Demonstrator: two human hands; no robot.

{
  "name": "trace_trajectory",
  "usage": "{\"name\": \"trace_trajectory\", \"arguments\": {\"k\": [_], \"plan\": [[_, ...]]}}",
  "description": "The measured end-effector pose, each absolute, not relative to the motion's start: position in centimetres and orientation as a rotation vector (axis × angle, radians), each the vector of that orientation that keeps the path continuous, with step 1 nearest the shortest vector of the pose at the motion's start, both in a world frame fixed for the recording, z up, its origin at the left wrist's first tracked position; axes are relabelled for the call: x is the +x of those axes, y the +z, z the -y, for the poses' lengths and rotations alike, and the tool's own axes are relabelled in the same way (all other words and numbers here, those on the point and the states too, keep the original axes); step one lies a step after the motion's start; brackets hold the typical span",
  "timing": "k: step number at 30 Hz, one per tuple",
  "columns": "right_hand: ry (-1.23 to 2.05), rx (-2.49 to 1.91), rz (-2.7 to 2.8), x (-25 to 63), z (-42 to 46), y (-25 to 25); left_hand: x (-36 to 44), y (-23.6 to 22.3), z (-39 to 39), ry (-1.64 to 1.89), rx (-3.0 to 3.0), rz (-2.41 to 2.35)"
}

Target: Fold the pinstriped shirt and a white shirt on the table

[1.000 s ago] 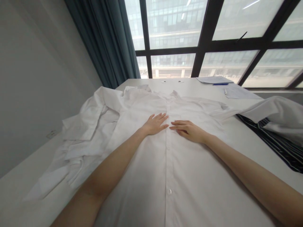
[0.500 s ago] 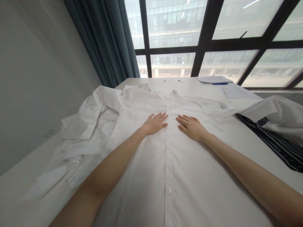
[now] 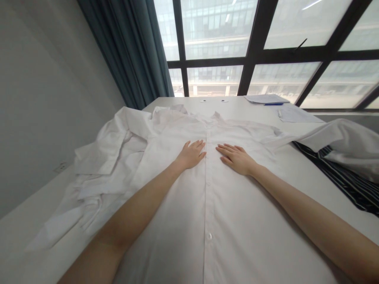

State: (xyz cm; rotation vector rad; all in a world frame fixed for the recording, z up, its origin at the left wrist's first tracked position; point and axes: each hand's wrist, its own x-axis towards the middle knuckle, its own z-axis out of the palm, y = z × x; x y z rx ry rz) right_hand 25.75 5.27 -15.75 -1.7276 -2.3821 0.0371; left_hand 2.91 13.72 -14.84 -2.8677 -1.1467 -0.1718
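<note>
A white button-up shirt [image 3: 237,213] lies front side up on the table, its collar at the far end and its button line running down the middle. My left hand [image 3: 191,154] rests flat on the chest just left of the button line, fingers spread. On the other side of that line, my right hand [image 3: 235,157] lies flat on the cloth, its fingers stretched out and pointing left. Neither hand grips the fabric. One sleeve [image 3: 340,132] reaches out to the right over dark cloth.
Crumpled white cloth [image 3: 112,157] is heaped at the left, near the wall. Black striped fabric [image 3: 340,177] lies on the right of the white table [image 3: 177,101]. Papers [image 3: 300,114] and a blue pen [image 3: 273,104] are at the back right, before the window. A blue curtain [image 3: 133,51] hangs behind.
My right hand has slid very slightly left on the shirt, and my left hand has hardly moved. The view has shifted a little; the shirt lies as before.
</note>
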Motion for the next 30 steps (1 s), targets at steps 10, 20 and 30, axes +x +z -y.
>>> {"name": "trace_trajectory", "arguments": {"k": [10, 20, 30], "plan": [[0.069, -1.763, 2.390, 25.5, -5.1, -15.3, 0.3, -14.3, -8.1, 0.008, -2.895, 1.095], [0.086, -1.762, 2.387, 25.6, -5.1, -15.3, -3.2, -13.2, -0.8, 0.191, -3.043, 0.842], [0.074, -1.763, 2.385, 25.5, -5.1, -15.5, -4.3, -13.3, -2.4, 0.180, -3.000, 0.881]]}}
